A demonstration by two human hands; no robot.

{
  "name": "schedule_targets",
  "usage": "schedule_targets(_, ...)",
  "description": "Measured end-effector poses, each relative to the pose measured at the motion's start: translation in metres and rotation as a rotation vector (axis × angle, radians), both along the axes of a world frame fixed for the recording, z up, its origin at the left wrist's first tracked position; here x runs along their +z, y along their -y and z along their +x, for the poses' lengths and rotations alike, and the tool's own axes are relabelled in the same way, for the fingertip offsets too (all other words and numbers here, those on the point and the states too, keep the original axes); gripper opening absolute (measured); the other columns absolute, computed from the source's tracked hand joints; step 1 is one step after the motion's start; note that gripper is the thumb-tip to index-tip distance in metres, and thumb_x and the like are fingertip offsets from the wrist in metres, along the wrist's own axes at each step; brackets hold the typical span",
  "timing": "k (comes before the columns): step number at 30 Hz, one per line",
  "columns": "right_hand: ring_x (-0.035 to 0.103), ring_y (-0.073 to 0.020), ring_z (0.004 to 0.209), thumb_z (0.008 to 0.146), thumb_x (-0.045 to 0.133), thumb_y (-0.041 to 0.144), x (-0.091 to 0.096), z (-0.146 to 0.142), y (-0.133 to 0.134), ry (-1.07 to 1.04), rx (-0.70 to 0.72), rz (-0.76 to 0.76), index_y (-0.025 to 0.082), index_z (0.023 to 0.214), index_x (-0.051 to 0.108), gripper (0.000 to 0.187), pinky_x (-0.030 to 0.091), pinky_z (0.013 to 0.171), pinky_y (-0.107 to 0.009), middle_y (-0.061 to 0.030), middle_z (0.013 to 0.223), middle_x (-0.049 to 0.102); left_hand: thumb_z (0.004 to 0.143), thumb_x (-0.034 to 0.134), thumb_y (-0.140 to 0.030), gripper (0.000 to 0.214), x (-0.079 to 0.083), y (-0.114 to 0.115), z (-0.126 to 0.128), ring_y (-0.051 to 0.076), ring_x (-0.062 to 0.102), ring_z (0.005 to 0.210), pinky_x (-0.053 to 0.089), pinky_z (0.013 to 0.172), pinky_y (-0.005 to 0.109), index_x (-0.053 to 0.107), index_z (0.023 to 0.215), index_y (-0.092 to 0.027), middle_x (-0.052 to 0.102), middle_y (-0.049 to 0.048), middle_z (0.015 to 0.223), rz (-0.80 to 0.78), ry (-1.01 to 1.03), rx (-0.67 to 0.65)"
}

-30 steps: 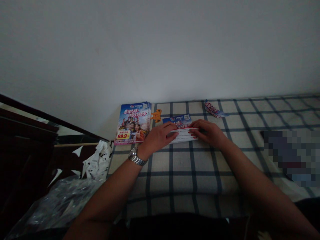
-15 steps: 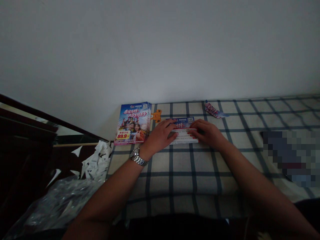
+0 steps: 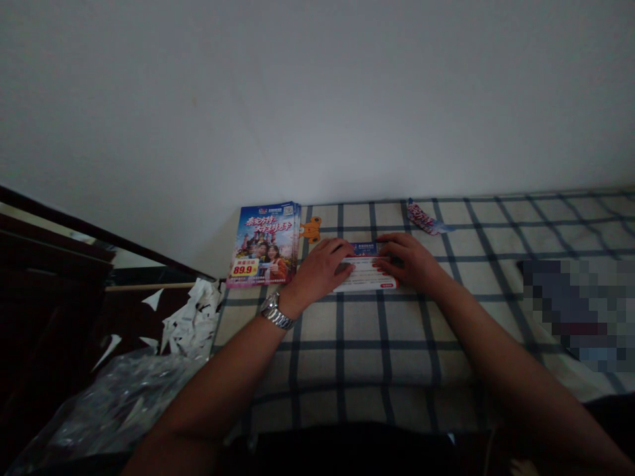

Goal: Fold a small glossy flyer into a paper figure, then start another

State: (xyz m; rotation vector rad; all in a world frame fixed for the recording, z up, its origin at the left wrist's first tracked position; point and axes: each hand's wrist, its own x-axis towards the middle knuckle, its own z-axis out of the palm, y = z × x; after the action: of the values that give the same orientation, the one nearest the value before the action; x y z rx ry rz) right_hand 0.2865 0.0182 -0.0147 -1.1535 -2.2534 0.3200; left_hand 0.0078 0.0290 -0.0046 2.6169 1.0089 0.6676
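Note:
A printed flyer (image 3: 364,273) lies on the checked cloth, its near part folded over so that the white text side faces up. Beyond the fold, a narrow blue strip of its front shows. My left hand (image 3: 328,266) grips the flyer's left end, thumb on the white side and fingers along the far edge. At the right end, my right hand (image 3: 409,262) holds it the same way, fingers curled. Left of my hands stands a neat stack of flyers (image 3: 260,244) with a blue and pink front. An orange bear-shaped piece (image 3: 311,229) lies between stack and left hand.
Checked cloth (image 3: 317,363) covers the surface, which meets a white wall (image 3: 317,99). A crumpled printed scrap (image 3: 423,218) lies back right; a blurred-out dark object (image 3: 570,311) lies far right. Torn white paper (image 3: 191,324) and clear plastic (image 3: 114,396) are down left.
The flyer's folded edge has moved away from me, so the blue strip beyond it is narrower and more white shows. Both hands have shifted slightly, still holding it.

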Motion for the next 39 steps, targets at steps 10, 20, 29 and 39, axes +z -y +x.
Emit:
schedule_targets(10,0.066,-0.0306,0.111,0.097,0.070,0.033,0.0006,0.0004,-0.0006,0.014,0.008,0.008,0.023,0.096,0.071,0.010,0.056,0.095,-0.051,-0.0131,0.122,0.071,0.102,0.059,-0.029,0.031,-0.0003,0.0010,0.0012,0.028,0.055,0.130,0.047,0.114,0.049,0.059,0.133,-0.021,0.058,0.0100,0.137,0.016,-0.001,0.067)
schedule_targets(20,0.067,-0.0298,0.109,0.096,0.070,0.032,-0.0010,0.0029,-0.0019,-0.026,0.002,-0.012,0.025,0.100,0.071,0.008,0.055,0.095,-0.049,-0.0106,0.120,0.072,0.098,0.063,-0.032,0.041,0.0038,0.0023,-0.0025,0.031,0.055,0.123,0.046,0.113,0.052,0.059,0.137,-0.019,0.058,0.0113,0.132,0.048,-0.070,0.139)
schedule_targets(29,0.067,-0.0302,0.106,0.095,0.071,0.031,-0.0006,0.0034,-0.0029,-0.017,-0.022,-0.015,0.024,0.103,0.071,0.011,0.054,0.095,-0.048,-0.0110,0.115,0.072,0.098,0.065,-0.033,0.036,-0.0003,0.0015,-0.0015,0.029,0.055,0.119,0.047,0.111,0.051,0.060,0.133,-0.023,0.058,0.0092,0.128,0.048,-0.057,0.147)
schedule_targets(39,0.063,-0.0327,0.103,0.092,0.074,0.039,-0.0027,0.0069,-0.0025,0.066,-0.144,0.019,0.025,0.115,0.073,0.027,0.053,0.091,-0.051,-0.0110,0.108,0.068,0.098,0.067,-0.032,0.036,-0.0015,0.0012,-0.0020,0.029,0.055,0.119,0.048,0.110,0.050,0.061,0.132,-0.023,0.058,0.0090,0.128,0.036,-0.050,0.152)
